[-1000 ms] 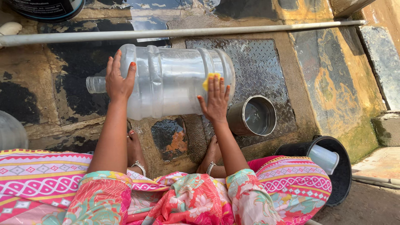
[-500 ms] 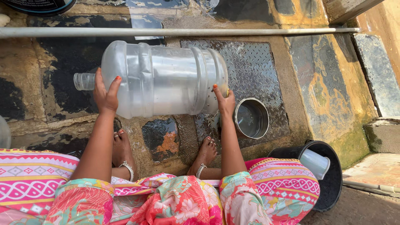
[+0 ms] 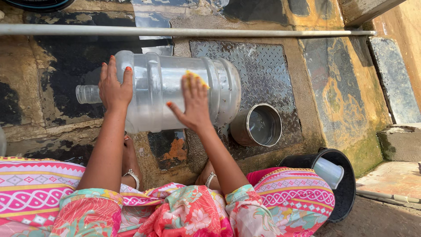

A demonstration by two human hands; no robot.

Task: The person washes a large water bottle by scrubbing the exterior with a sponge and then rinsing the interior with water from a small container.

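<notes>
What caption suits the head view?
Left hand steadies a clear jug while right hand rubs it with a sponge.

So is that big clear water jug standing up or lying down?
Lying on its side. The water jug has its neck pointing left, left hand near the shoulder, right hand pressing a yellow sponge.

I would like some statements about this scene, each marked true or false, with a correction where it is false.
1. The big clear water jug lies on its side. True.
2. The left hand rests near the jug's neck. True.
3. The right hand is empty. False: it presses a yellow sponge against the jug.
4. The steel pot stands left of the jug. False: it sits to the right, by the jug's base.
5. The black bucket holds a pale cup. True.
</notes>
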